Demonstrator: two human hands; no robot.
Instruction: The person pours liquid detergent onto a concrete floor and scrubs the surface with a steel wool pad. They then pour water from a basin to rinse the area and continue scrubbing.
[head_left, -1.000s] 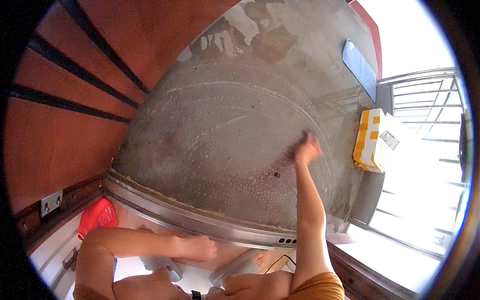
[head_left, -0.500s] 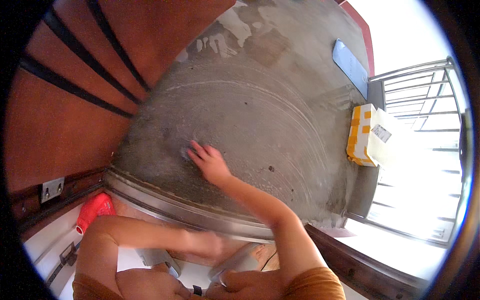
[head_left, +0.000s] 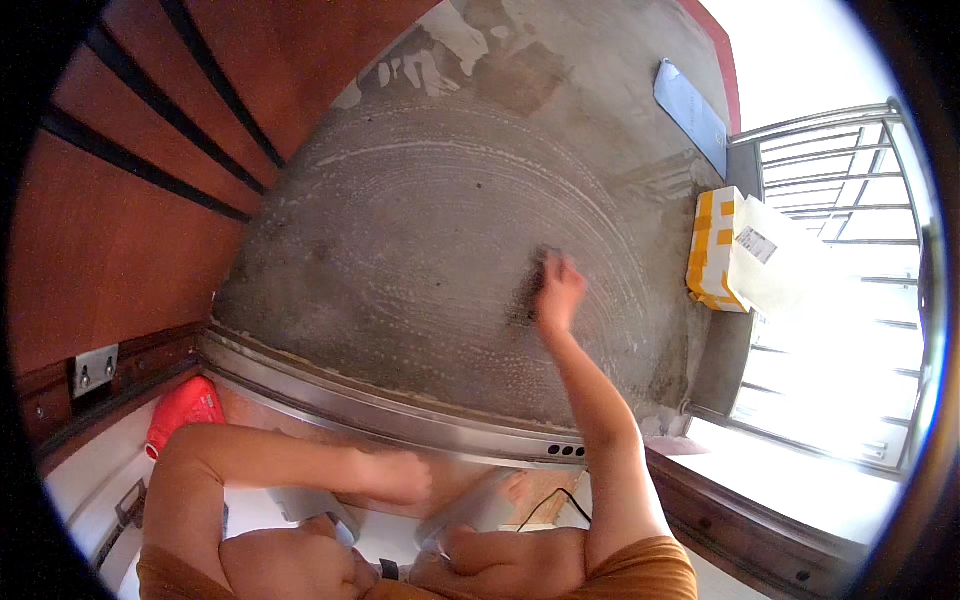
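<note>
Curling over a small dark thing (head_left: 538, 280), the right hand (head_left: 562, 292) was a little right of the middle of the wet-looking grey floor (head_left: 430, 240), its fingers bent and apparently closed on it. Blur hid the thing's shape and material, so whether it was a brush, a pad or a cloth could not be told. Judging by how it fitted under the palm, it was probably light and hardly fragile; its stiffness was unclear. With pale, foam-like streaks (head_left: 420, 146) curving around it, it was likely slippery, so a firm hold across its back, fingers bent over the edge, seemed best. It appeared to rest on the floor, at the left side of the right hand and partly beneath it, well apart from the left hand (head_left: 395, 476). That hand was nearer and farther left, on the near side of the metal strip (head_left: 420, 425), loosely curled; nothing showed in it, but blur left its grip uncertain.
</note>
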